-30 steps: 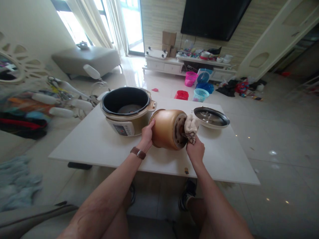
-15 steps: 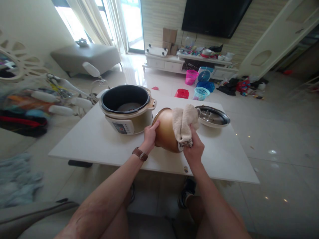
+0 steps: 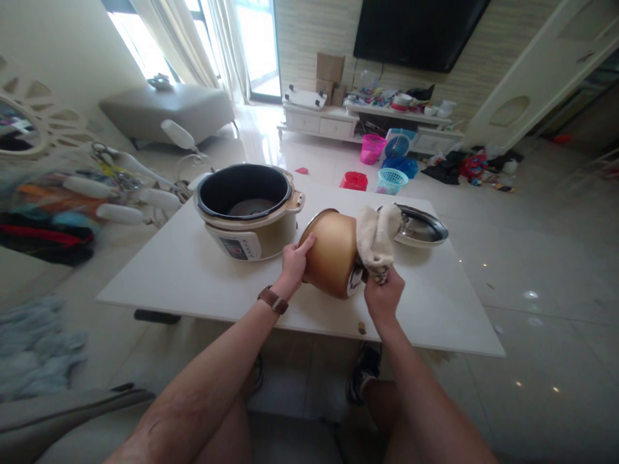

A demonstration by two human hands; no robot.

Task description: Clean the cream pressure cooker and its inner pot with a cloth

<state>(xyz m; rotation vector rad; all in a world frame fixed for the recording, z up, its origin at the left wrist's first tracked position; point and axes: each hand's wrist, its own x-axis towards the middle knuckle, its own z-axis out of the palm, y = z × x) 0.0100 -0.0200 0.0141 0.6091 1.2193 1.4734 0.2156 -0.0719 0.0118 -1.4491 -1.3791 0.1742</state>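
Observation:
A golden-brown inner pot is tipped on its side above the table, its rim toward the left. My left hand grips it by the rim, thumb on the outer wall. Bunched in my right hand is a cream cloth, held against or just beside the pot's base; contact is hard to make out. To the left stands the electric cooker body, with its dark round cavity facing up. Behind the cloth a round cooker lid lies with its inner side up, partly hidden.
The white table carries these things. On the floor beyond it are a red basin, a light-blue basket and a pink basket. A lamp with white shades stands close to the table's left side.
My right hand has drawn the cloth to the right, off the pot's side wall toward its base. The pot has shifted slightly right in my left hand.

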